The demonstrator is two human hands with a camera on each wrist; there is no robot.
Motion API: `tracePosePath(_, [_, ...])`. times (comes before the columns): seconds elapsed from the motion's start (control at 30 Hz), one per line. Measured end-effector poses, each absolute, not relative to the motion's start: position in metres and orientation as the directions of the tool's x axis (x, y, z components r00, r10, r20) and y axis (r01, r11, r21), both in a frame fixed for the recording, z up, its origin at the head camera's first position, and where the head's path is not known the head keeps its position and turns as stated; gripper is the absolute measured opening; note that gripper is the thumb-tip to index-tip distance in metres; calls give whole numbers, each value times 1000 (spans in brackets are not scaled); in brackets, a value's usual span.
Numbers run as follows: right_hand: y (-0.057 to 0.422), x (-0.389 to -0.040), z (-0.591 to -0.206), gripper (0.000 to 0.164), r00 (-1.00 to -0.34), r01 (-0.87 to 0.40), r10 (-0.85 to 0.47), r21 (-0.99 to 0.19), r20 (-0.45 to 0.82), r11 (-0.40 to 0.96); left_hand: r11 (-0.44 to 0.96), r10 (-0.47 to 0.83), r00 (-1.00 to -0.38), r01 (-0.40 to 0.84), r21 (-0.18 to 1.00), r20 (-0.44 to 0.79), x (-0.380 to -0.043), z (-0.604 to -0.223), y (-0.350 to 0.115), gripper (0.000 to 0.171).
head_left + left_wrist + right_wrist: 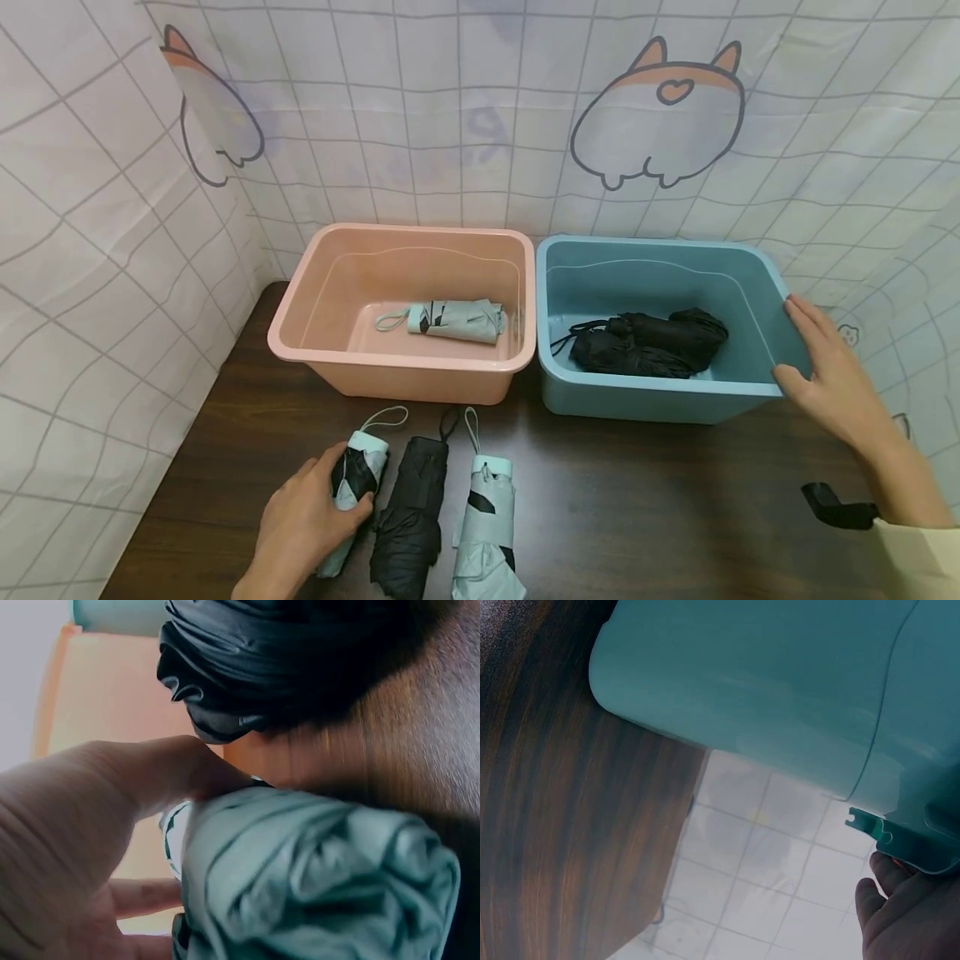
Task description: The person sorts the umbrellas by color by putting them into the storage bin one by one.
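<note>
My left hand (311, 508) grips a folded mint-green umbrella (364, 454) with a black pattern and a wrist loop, at the front left of the table. In the left wrist view the thumb lies along the rolled mint fabric (315, 870). Just right of it lies a folded black umbrella (411, 517), and beyond that another mint-green umbrella (487, 525). At the far right, my right hand (836, 379) holds the right rim of the blue bin (637, 400), fingers over its edge. Black umbrellas (648, 342) lie inside that bin.
The pink bin (405, 375) stands left of the blue one, close beside it, with one mint-green umbrella (457, 321) inside. A white grid-patterned cloth (420, 125) hangs behind and at the sides. Dark wooden table (637, 500) stretches in front of the bins.
</note>
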State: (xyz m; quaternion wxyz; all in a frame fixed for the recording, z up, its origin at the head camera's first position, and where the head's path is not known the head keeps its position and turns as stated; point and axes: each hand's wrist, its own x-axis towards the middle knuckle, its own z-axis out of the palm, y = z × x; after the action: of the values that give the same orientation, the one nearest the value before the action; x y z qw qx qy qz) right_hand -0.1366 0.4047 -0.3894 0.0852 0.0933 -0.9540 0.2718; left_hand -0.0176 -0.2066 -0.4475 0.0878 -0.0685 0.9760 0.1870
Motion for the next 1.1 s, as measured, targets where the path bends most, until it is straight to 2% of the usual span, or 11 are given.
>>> tracePosePath(0.37, [405, -135, -391, 84, -969, -226, -136, -519, 205, 825, 841, -115, -944, -259, 476, -309, -13, -446, -224, 84])
tracePosePath(0.6, [405, -135, -390, 85, -971, -217, -122, -538, 207, 815, 788, -101, -953, -251, 563, -284, -11, -439, -238, 76])
tracePosePath(1.1, [407, -135, -389, 84, -971, -220, -129, -536, 202, 815, 643, 26, -926, -273, 715, -377, -16, -410, -264, 74])
